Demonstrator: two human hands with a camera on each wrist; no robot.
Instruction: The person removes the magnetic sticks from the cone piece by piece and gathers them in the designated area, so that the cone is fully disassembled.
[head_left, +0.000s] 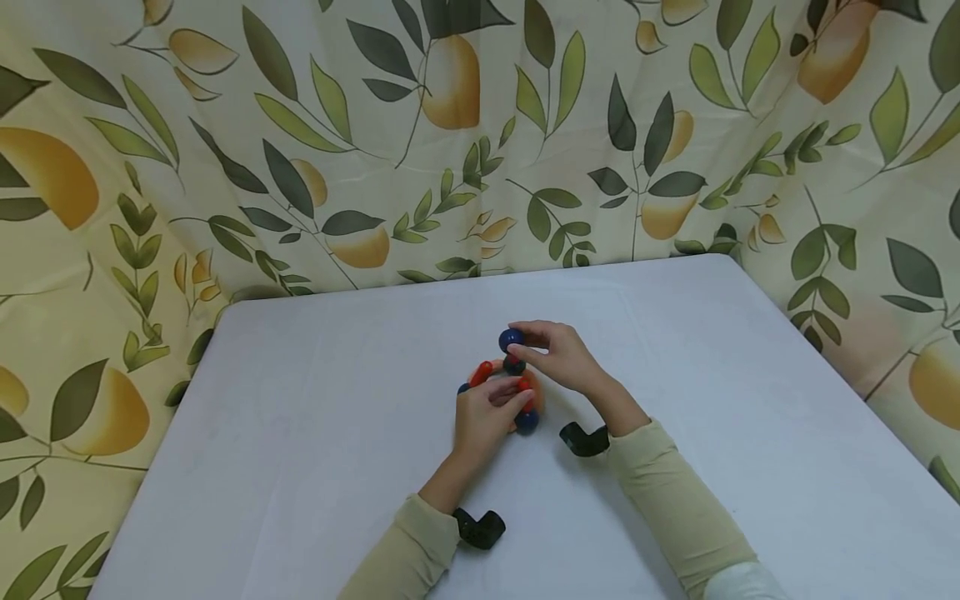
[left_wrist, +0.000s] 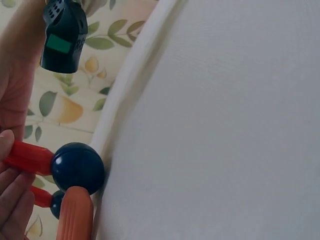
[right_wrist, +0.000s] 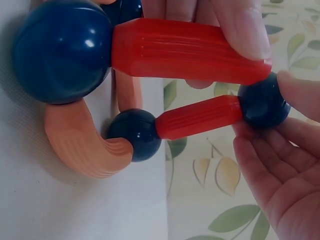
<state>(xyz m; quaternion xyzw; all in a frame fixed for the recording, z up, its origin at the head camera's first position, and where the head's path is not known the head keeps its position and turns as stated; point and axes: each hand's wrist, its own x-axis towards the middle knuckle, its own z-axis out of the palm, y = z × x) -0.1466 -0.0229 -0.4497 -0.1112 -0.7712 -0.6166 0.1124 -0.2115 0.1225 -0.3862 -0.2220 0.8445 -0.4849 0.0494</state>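
Observation:
A toy frame of blue balls, red rods and curved orange pieces stands on the white table. My left hand [head_left: 480, 418] pinches an upright red rod [right_wrist: 190, 51] on a large-looking blue ball [right_wrist: 62, 52] at the near side. My right hand [head_left: 561, 357] holds a blue ball [head_left: 512, 339] between thumb and fingers. That ball sits at the top of a second red rod [right_wrist: 199, 117], which rises from another blue ball [right_wrist: 134, 135]. A curved orange piece [right_wrist: 82, 142] links the two lower balls. Another red rod [head_left: 481, 373] stands on the left, its base partly behind my left hand.
The white table [head_left: 300, 433] extends around the toy on all sides. Behind it hangs a curtain [head_left: 480, 192] printed with leaves and fruit. Dark wrist-worn devices [head_left: 482, 530] jut from both wrists just above the table.

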